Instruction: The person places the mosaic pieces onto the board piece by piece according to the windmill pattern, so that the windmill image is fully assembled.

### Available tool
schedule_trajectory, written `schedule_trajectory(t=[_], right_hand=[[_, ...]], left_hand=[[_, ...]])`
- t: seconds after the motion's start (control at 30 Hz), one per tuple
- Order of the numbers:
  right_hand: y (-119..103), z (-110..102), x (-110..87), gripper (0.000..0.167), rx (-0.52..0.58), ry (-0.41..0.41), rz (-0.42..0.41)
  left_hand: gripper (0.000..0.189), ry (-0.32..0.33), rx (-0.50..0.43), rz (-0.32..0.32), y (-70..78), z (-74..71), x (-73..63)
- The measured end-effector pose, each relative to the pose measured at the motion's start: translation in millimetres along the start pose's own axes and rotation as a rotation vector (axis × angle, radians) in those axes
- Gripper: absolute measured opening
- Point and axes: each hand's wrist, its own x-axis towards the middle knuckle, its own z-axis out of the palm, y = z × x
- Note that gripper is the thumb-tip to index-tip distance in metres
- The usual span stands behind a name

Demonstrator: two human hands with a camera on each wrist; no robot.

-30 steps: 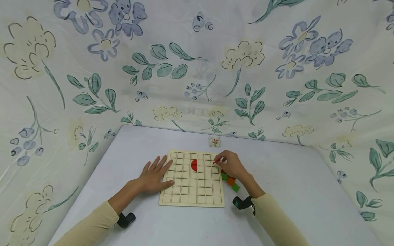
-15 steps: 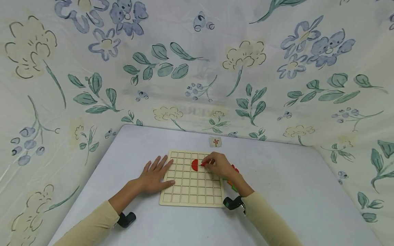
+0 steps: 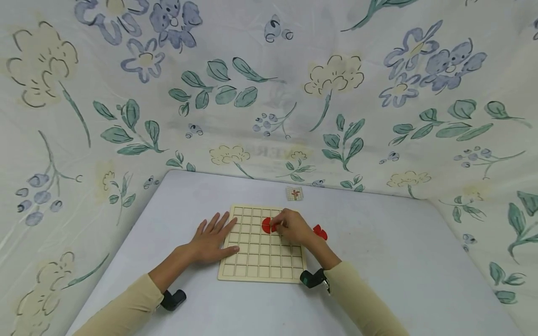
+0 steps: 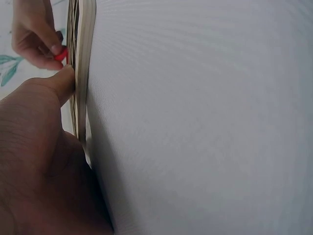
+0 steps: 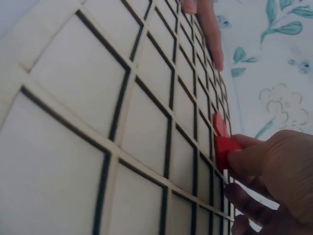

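A pale wooden grid board [image 3: 235, 274] lies on the table. My left hand [image 3: 210, 240] rests spread over its left edge, fingers straight. My right hand [image 3: 295, 227] pinches a red piece [image 5: 223, 152] between thumb and fingers, at a grid cell right of the red pieces on the board [image 3: 266, 225]. Those look like two quarter circles forming a left half disc. In the right wrist view the pinched piece is close against a red piece [image 5: 219, 124]; whether it sits fully in its cell cannot be told.
Loose red pieces [image 3: 320, 232] lie right of the board, partly behind my right wrist. A small patterned card [image 3: 294, 193] lies beyond the board. A floral sheet [image 3: 269, 93] hangs behind the white table [image 3: 378, 242].
My right hand has carried the red piece leftward from the board's right edge to beside the red half disc. The green and orange pieces are now hidden by my right arm. My left hand stays put.
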Motion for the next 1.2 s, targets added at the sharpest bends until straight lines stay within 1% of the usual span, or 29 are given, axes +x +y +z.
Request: schedule_trajectory(t=[0.1, 0.2, 0.27, 0.43, 0.57, 0.67, 0.83, 0.9, 1.0, 1.2], right_hand=[[-1.4, 2.3, -1.1, 0.016, -0.030, 0.025, 0.041], [-2.4, 2.9, -2.5, 0.010, -0.051, 0.050, 0.064], [-2.8, 2.7, -3.8, 0.007, -0.053, 0.058, 0.065], [-0.2, 4.6, -8.0, 0.010, -0.060, 0.049, 0.053], [1.2, 6.0, -11.9, 0.012, -0.071, 0.054, 0.062], [1.1, 5.0, -14.6, 0.010, -0.126, 0.089, 0.026], [4.4, 4.8, -17.6, 0.007, -0.297, 0.168, -0.135], [6.4, 5.8, -18.5, 0.008, -0.326, 0.183, -0.170], [7.8, 6.3, -20.8, 0.009, -0.327, 0.204, -0.169], [9.0, 2.1, -25.1, 0.009, -0.293, 0.223, -0.100]], left_hand=[[0.093, 0.002, -0.017, 0.007, 1.4, -0.8, -0.5], [0.093, -0.002, -0.016, 0.002, 2.4, -1.7, -1.1], [0.093, -0.001, -0.016, 0.000, 2.8, -2.3, -1.3], [0.092, 0.004, -0.027, 0.001, 4.9, -4.3, -2.3], [0.092, 0.007, -0.038, 0.001, 6.8, -5.8, -3.4], [0.091, 0.009, -0.040, 0.001, 6.8, -5.7, -3.4], [0.092, 0.013, -0.029, 0.004, 4.0, -2.8, -2.3], [0.093, 0.013, -0.021, 0.005, 2.9, -1.9, -2.0], [0.093, 0.012, -0.016, 0.005, 1.9, -1.0, -1.7], [0.093, 0.012, -0.025, 0.008, 2.9, -2.1, -1.4]])
